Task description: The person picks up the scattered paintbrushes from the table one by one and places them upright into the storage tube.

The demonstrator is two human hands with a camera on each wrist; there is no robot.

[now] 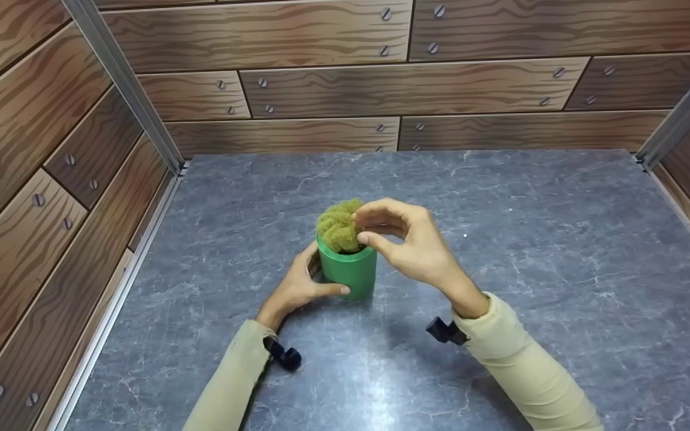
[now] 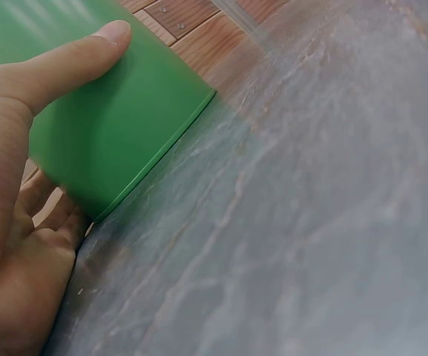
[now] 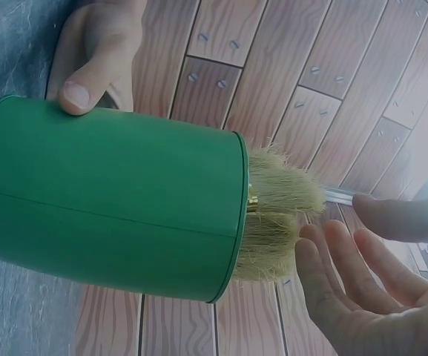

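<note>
A green cylindrical pot (image 1: 351, 274) stands upright on the tabletop, holding a lumpy, bristly yellow-green plant that looks like a cactus (image 1: 339, 226). My left hand (image 1: 297, 284) grips the pot low on its left side. In the left wrist view, the thumb (image 2: 87, 63) presses on the green wall, and the other fingers are partly hidden behind it. My right hand (image 1: 414, 242) is at the plant's upper right, fingers loosely bent and thumb apart from them. From the right wrist view, its fingertips (image 3: 306, 252) lie beside the bristles (image 3: 280, 185); whether they touch I cannot tell.
The grey marbled tabletop (image 1: 530, 251) extends around the pot. Wood-patterned panels (image 1: 321, 90) rise at the back and both sides, with metal posts (image 1: 135, 96) at the rear corners. A dark wrist device (image 1: 282, 353) sits on each sleeve.
</note>
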